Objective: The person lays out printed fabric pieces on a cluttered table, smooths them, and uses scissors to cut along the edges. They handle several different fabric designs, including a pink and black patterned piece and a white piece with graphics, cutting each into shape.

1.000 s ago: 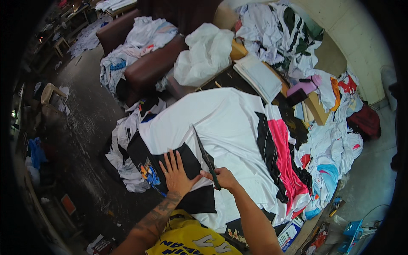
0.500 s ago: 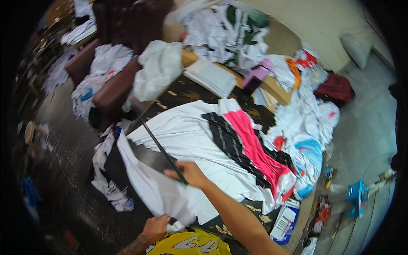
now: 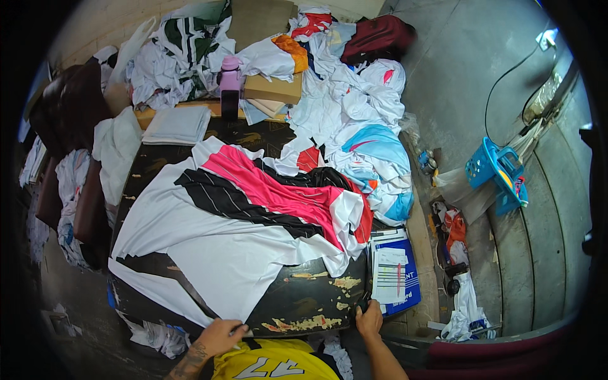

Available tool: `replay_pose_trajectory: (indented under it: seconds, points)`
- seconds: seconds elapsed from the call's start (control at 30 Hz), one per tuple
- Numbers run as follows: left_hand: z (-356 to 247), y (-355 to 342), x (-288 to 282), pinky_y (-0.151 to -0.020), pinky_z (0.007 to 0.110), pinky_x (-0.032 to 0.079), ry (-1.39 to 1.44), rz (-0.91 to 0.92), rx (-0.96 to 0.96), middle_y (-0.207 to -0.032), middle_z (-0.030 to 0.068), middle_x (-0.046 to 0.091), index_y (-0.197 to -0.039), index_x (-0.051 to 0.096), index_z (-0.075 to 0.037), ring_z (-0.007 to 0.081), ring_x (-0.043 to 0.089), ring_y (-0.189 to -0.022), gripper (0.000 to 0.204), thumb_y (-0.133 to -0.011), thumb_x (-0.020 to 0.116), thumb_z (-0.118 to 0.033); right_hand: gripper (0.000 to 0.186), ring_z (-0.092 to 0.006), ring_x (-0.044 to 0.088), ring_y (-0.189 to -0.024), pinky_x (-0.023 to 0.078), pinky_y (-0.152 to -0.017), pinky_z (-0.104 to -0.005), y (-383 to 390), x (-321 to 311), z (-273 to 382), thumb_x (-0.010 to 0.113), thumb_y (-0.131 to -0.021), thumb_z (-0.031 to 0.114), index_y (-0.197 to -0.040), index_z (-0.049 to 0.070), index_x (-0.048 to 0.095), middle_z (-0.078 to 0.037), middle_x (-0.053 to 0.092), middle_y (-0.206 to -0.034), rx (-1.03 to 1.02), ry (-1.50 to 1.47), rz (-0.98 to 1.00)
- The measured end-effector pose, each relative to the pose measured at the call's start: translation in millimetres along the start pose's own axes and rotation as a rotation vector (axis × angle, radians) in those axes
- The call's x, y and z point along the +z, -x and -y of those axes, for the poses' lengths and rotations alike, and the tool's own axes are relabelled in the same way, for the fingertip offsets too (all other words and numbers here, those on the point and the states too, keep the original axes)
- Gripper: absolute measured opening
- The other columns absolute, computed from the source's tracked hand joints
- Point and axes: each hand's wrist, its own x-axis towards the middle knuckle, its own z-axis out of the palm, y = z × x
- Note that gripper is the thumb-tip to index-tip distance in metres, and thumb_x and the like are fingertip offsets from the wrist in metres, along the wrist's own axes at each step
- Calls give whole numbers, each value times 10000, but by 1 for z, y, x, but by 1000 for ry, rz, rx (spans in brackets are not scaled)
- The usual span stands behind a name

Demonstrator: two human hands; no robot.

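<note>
The left hand is closed on the lower corner of a white fabric piece at the near edge of the black worktop, whose surface is peeling in pale patches; the right hand is curled around the dark handle of the scissors by that same edge, the blades hard to make out against the black. The white fabric spreads in loose folds over the left and middle of the worktop, bare surface showing between its long left strip and its main part; a pink panel and a black striped panel lie along its upper side, though I cannot tell whether they are joined to it; near the right hand lies a blue package with paper sheets on top. Along the far side are a folded white stack, a purple bottle and a cardboard box; white garments are heaped to the right; farther right is a blue plastic basket.
</note>
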Motion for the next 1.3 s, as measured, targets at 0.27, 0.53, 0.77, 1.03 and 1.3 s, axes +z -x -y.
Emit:
replay_pose_trajectory:
  seconds: [0.27, 0.53, 0.77, 1.03, 1.3]
  points:
    - [-3, -55, 49, -969, 461, 561, 145, 2, -253, -1139, 254, 736, -1486, 560, -25, 353, 736, -1109, 694, -1025, 712, -522, 1410, -456, 497, -1471, 437, -1202, -488, -213, 25, 186, 1014, -676, 428, -1699, -43, 166, -340, 432, -1630, -481, -617, -265]
    - [58, -126, -18, -1244, 424, 393, 1095, -683, -304, -1670, 194, 456, -1684, 355, -35, 306, 475, -1514, 711, -1115, 606, -380, 379, -401, 706, -970, 540, -837, -517, -90, 51, 290, 819, -854, 270, -1080, -14, 711, -250, 710, -1020, -1305, -206, 1129]
    - [2, -141, 8, -1226, 414, 421, 1810, -267, -256, -1619, 153, 523, -1684, 373, -63, 274, 525, -1468, 637, -1128, 546, -323, 784, -392, 614, -1375, 455, -1181, -452, -118, 72, 231, 894, -753, 178, -1477, 58, 619, -257, 667, -1413, -1198, -258, 460]
    - [-81, -174, -106, -1222, 470, 436, 344, 159, 68, -1527, 228, 588, -1606, 471, -85, 330, 568, -1438, 540, -1086, 509, -225, 947, -493, 717, -1148, 568, -996, -516, -363, -55, 364, 809, -711, 56, -1588, 39, 454, -310, 737, -1249, -655, -527, -70]
    - [-177, -225, -250, -1226, 533, 331, -319, -1273, 637, -1563, 288, 490, -1643, 384, -67, 429, 459, -1465, 713, -1024, 679, -262, 562, -356, 617, -1335, 474, -1142, -466, -255, -37, 389, 792, -935, 186, -1428, -7, 605, -213, 644, -1443, -903, -1015, 92]
